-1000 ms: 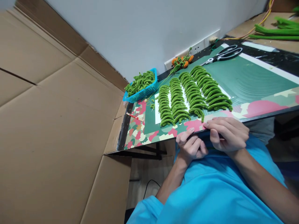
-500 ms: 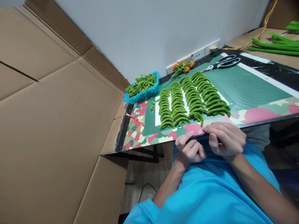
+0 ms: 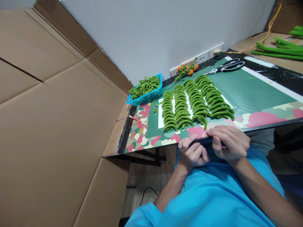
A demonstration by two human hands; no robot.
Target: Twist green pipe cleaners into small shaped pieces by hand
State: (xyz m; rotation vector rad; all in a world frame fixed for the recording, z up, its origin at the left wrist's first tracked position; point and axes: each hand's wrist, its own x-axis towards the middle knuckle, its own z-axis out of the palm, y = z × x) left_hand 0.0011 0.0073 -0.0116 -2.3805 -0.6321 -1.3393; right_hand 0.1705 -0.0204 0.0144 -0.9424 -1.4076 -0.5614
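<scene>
At the table's front edge my left hand [image 3: 194,153] is closed, its fingers curled and the index fingertip against the edge. My right hand [image 3: 230,142] is beside it, fingers bent together and the fingertips at the same edge. Whatever the fingers hold, if anything, is hidden. Just beyond them, several rows of curved, fuzzy green chenille-stem pieces [image 3: 181,104] lie on white paper [image 3: 161,118]. The piece nearest my right fingertips hangs past its row onto the patterned border.
A blue basket [image 3: 144,98] heaped with green pieces stands at the back left. Scissors [image 3: 227,66] lie on the green cutting mat [image 3: 251,91]. Orange fuzzy balls [image 3: 189,70] sit by the wall. Long green stems [image 3: 279,50] are far right; cardboard [image 3: 59,142] walls the left.
The whole view has shifted slightly. Both hands keep the same pose at the table's edge, and the green pieces stay where they were.
</scene>
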